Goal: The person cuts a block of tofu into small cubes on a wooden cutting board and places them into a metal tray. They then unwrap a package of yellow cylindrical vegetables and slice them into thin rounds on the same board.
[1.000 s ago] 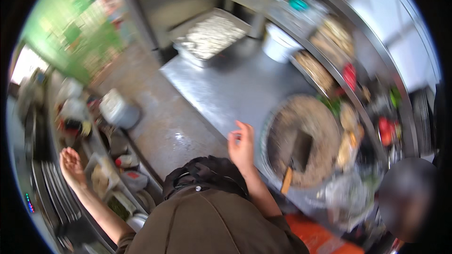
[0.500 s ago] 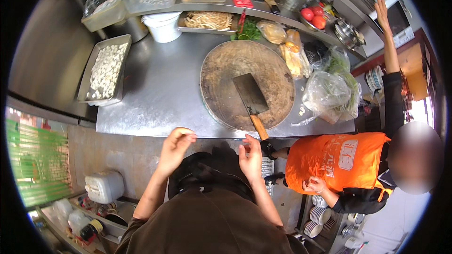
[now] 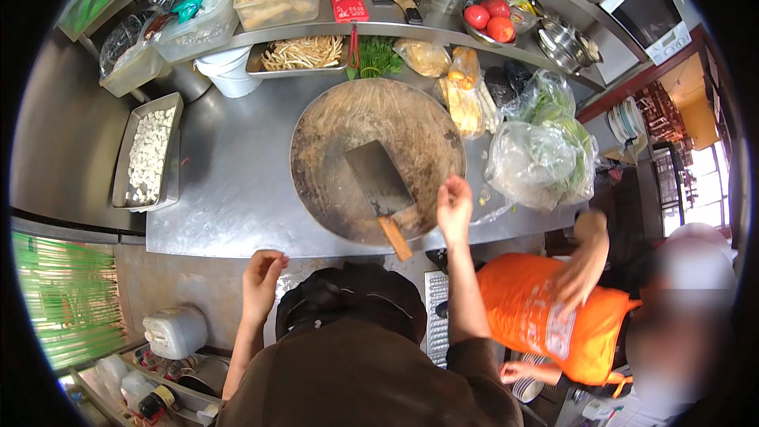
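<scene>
Over the right rim of a round wooden chopping board (image 3: 332, 190) hovers my right hand (image 3: 454, 209), its fingers curled in, with nothing seen in them. A cleaver (image 3: 381, 178) lies flat on the board. Its wooden handle (image 3: 395, 239) points toward me and sticks out past the near rim. My left hand (image 3: 263, 278) hangs in front of the table's near edge, fingers loosely bent and thumb apart, holding nothing. To the right of my right hand sits a clear plastic bag (image 3: 522, 160) with green vegetables (image 3: 557, 107).
A metal tray of white cubes (image 3: 150, 150) stands at the left on the steel table (image 3: 229, 190). Sliced food in a tray (image 3: 300, 55) and tomatoes in a bowl (image 3: 500, 28) are farther back. A person in an orange apron (image 3: 514, 292) stands close at the right.
My right hand has moved up and right, over the board's edge; my left hand has dropped slightly. The view has shifted right. The other person's raised arm has come down.
</scene>
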Motion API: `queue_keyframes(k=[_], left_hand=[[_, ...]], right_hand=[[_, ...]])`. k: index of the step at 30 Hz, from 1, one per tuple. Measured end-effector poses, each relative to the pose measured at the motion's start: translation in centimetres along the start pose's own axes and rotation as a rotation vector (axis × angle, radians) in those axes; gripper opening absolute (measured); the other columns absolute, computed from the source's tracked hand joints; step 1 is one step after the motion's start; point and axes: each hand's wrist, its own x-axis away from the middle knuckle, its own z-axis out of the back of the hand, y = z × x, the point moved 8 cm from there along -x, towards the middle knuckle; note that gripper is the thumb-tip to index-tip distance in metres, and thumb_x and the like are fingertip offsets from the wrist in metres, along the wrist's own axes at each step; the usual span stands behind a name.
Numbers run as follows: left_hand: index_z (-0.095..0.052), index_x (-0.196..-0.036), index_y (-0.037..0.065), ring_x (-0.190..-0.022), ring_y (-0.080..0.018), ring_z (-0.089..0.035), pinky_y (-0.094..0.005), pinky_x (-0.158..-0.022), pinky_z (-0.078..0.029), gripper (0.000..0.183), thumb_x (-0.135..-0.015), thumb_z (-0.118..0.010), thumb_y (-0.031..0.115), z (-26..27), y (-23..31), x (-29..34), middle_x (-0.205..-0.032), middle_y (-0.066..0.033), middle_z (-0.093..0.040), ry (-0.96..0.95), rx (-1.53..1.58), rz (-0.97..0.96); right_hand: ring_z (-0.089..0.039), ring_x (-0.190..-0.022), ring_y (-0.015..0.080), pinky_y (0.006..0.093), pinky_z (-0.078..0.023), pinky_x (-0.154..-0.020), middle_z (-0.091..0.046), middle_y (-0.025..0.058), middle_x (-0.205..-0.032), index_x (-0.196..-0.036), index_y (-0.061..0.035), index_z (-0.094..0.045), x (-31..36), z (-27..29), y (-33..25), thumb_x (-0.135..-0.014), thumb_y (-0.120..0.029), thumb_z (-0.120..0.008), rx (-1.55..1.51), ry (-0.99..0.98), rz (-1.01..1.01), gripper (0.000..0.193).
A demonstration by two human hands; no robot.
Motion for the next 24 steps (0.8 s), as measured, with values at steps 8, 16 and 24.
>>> queue_keyframes(k=[8, 16, 24], left_hand=[[-0.061, -0.108, -0.002, -0.095, -0.0164, -0.066, -0.0311, -0.088, -0.055, 0.009, -0.102, -0.056, 0.004, -4.5, -1.7, 0.2, -0.1, -0.0093, -0.068, 0.244, 0.011, 0.106], [-0.061, -0.108, -0.004, -0.094, -0.0164, -0.066, -0.0305, -0.088, -0.054, 0.01, -0.102, -0.055, 0.001, -8.6, -1.2, 2.1, -0.1, -0.0102, -0.068, 0.353, -0.065, 0.215], [-0.062, -0.107, -0.003, -0.093, -0.0153, -0.065, -0.0295, -0.087, -0.053, 0.01, -0.101, -0.055, 0.0, -9.1, -1.2, 0.8, -0.099, -0.0096, -0.068, 0.359, -0.062, 0.2]], right_hand=[[-0.06, -0.114, 0.0386, 0.0444, -0.047, -0.102, -0.064, 0.0245, -0.115, -0.119, 0.0045, -0.065, -25.8, -0.9, 11.0, -0.084, -0.017, -0.073, 0.488, 0.096, -0.02, 0.041], [-0.052, -0.129, 0.0365, 0.045, -0.047, -0.106, -0.051, 0.0168, -0.14, -0.128, -0.0071, -0.063, -36.0, -5.0, 16.4, -0.08, -0.046, -0.078, 0.605, -0.021, -0.415, 0.063], [-0.069, -0.103, 0.0422, 0.0483, -0.053, -0.09, -0.072, 0.0248, -0.104, -0.114, -0.0056, -0.07, -36.8, -4.5, 15.1, -0.085, -0.044, -0.071, 0.592, 0.054, -0.319, 0.048]])
